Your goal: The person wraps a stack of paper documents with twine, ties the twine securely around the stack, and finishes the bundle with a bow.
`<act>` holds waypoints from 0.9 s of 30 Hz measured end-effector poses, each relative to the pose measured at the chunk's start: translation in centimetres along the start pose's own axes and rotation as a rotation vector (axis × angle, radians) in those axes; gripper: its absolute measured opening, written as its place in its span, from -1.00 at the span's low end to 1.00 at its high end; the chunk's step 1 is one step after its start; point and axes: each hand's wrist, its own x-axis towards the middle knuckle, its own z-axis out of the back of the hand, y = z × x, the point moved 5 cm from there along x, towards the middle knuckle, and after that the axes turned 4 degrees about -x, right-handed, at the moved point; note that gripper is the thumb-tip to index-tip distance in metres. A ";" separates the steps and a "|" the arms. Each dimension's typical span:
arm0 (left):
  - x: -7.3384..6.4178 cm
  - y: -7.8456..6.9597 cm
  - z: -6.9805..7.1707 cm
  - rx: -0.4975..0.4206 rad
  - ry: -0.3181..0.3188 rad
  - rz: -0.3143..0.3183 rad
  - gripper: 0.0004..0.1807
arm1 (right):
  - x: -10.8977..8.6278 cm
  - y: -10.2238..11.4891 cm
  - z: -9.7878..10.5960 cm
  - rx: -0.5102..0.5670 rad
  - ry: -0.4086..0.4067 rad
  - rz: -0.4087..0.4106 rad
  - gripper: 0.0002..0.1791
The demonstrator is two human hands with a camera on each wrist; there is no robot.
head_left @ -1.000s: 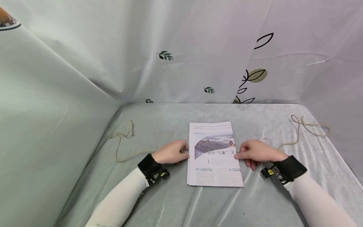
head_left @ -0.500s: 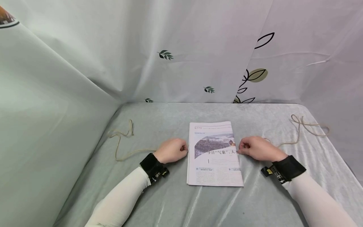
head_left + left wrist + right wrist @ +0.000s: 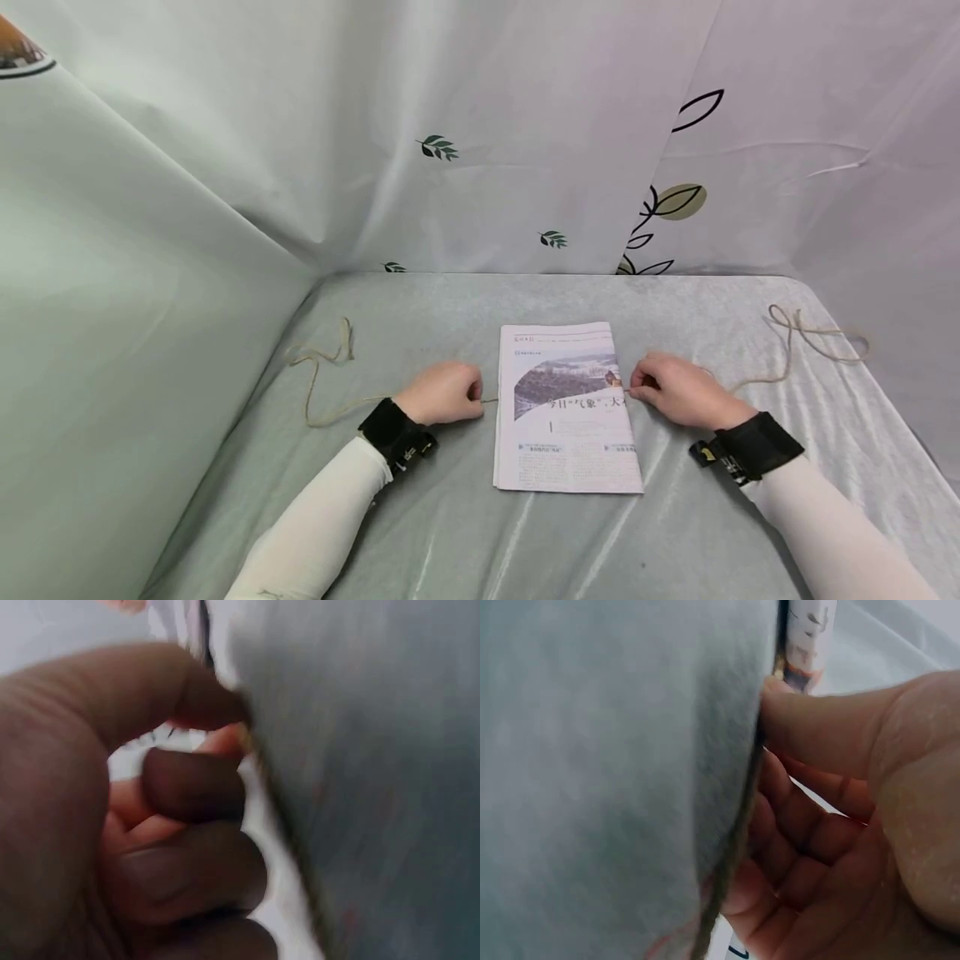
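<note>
A folded newspaper [image 3: 570, 458] lies flat in the middle of the grey-covered table in the head view. A thin length of twine [image 3: 489, 401] shows at both sides of it; the stretch between is hidden, apparently under the paper. Just off the left edge, my left hand [image 3: 442, 393] pinches the twine between thumb and index finger. Close by the right edge, my right hand [image 3: 684, 392] pinches it too. The left wrist view is blurred, with the twine [image 3: 289, 832] running down from the fingertips. In the right wrist view the twine [image 3: 731, 859] trails below the thumb.
A loose tail of twine [image 3: 311, 396] curls on the left of the table [image 3: 420, 308]. Another, looped tail [image 3: 787, 350] lies at the right, reaching toward the table's right edge. A pale leaf-printed curtain [image 3: 487, 192] hangs behind and at the sides.
Both hands rose slightly, and their fingers closed up from looser poses at the newspaper's edges. My left hand has drawn leftward, exposing a short piece of twine. The newspaper has stayed put.
</note>
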 end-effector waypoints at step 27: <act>-5.8 13.2 9.8 0.127 -0.305 0.501 -0.47 | 0.0 -0.1 0.2 0.027 0.016 -0.018 -0.83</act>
